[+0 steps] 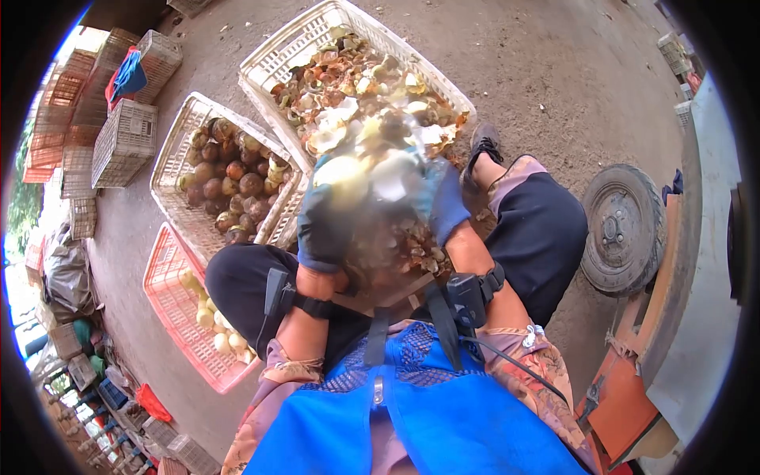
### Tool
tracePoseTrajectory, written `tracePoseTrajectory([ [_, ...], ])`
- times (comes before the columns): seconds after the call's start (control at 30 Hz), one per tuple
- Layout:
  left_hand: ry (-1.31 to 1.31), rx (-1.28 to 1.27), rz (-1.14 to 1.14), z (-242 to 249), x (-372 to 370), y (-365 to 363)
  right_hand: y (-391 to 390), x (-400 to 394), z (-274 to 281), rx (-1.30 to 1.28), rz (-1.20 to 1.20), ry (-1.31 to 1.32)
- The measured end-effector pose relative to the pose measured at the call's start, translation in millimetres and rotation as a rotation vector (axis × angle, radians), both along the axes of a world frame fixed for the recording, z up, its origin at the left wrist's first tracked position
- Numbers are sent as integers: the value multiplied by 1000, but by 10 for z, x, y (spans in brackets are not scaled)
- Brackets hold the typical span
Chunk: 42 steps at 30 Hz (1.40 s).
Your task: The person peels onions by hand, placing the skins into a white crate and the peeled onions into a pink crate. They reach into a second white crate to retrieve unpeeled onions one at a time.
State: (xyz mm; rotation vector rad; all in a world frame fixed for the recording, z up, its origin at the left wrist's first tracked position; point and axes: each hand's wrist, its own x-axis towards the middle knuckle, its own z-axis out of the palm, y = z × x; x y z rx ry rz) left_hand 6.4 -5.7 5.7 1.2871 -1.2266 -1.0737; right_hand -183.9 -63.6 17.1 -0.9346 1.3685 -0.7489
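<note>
A blurred patch covers the middle of the head view, so fine detail there is lost. My left hand (323, 218), in a dark blue-grey glove, closes around a pale yellowish round fruit (344, 172). My right hand (445, 196), in a blue glove, is beside it with the fingers curled inward; what it grips is smeared. Between the hands shows a whitish piece (391, 184) that I cannot identify. Just beyond them is a white crate (273, 49) heaped with peelings (332, 87). More peelings (419, 252) lie below my hands, between my legs.
On the left, a white crate (176, 142) holds brown round fruits (241, 170). Below it, a pink crate (178, 309) contains pale round fruits (222, 342). Stacked crates (123, 142) stand further left. A wheel (621, 228) is at the right, near an orange panel (621, 412).
</note>
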Motion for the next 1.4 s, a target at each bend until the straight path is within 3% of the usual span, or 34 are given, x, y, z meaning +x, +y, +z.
tracePoseTrajectory([
  [0.03, -289, 14, -9, -246, 157, 35, -12, 9, 85, -62, -56, 157],
  [0.07, -290, 12, -2, -295, 174, 39, -21, 10, 118, -125, -113, 313],
  [0.1, -52, 74, 18, -336, 182, 30, -44, -75, -383, -534, 18, 398],
  [0.13, 186, 132, 37, -339, 186, 17, -47, -49, -262, -540, 22, 396],
  [0.2, 196, 130, 42, -292, 182, 14, 14, 6, 158, -496, -27, 299],
  [0.27, 210, 128, 50, -227, 212, -24, 56, 46, 187, -473, 9, 293],
  [0.33, -520, -318, -188, -93, 287, -87, 89, 41, 18, -713, 366, 33],
  [0.37, -235, 37, -220, 231, 207, -118, 104, 43, 29, -1073, 429, 225],
  [0.4, -235, 32, -219, 378, 142, -122, 165, 72, 31, -1077, 430, 225],
  [0.47, 148, 208, -142, 588, 49, -100, 313, 151, -6, -551, 336, -284],
  [0.5, 242, 340, -128, 717, 32, -86, 292, 125, -16, -859, 416, -30],
  [0.53, 238, 336, -130, 714, 2, -85, 341, 127, 55, -864, 413, -32],
  [0.6, 352, 333, 160, 604, -61, -68, 529, 227, 263, -345, 150, -513],
  [0.63, -364, -89, 100, 307, 28, 2, 578, 378, 266, -458, -48, -544],
  [0.73, -470, -237, 163, 177, 3, 38, 653, 308, 294, -411, -1, -509],
  [0.77, 155, 39, 124, 385, -114, 69, 593, 253, 192, -330, 44, -500],
  [0.8, 152, 35, 129, 396, -102, 88, 563, 223, 119, -331, 49, -504],
  [0.87, 777, 239, 66, 395, -28, 129, 529, 197, 159, -541, 85, -450],
  [0.9, 543, 259, 131, -58, 130, 78, 557, 125, 366, -308, 95, -644],
  [0.93, 540, 255, 135, 9, 179, 81, 524, 137, 253, -308, 100, -649],
  [1.0, -395, -429, -217, 244, 197, 71, 412, 163, -86, -855, 216, -307],
  [1.03, -496, -610, -260, 321, 182, 48, 425, 76, -5, -854, 209, -305],
  [1.07, -493, -610, -266, 392, 168, 57, 434, -42, 151, -744, 452, -160],
  [1.1, 10, -99, -288, 456, 164, 70, 446, -109, 235, -622, 690, -15],
  [1.13, 506, 418, -282, 482, 166, 85, 457, -93, 100, -621, 690, -14],
  [1.2, 520, 403, -256, 323, 167, 112, 474, -20, -281, -14, 517, -394],
  [1.23, 196, 214, -276, 217, 195, 124, 493, 7, -236, -14, 516, -394],
  [1.27, -125, 22, -291, 377, 105, 114, 522, 57, -153, -174, 397, -373],
  [1.3, 379, 314, -183, 550, -3, 143, 538, 96, -108, -332, 277, -349],
  [1.33, 382, 312, -183, 456, 38, 129, 524, 126, -113, -333, 278, -346],
  [1.4, -659, -560, -194, 153, 185, 94, 467, 188, -134, -917, 155, -143],
])
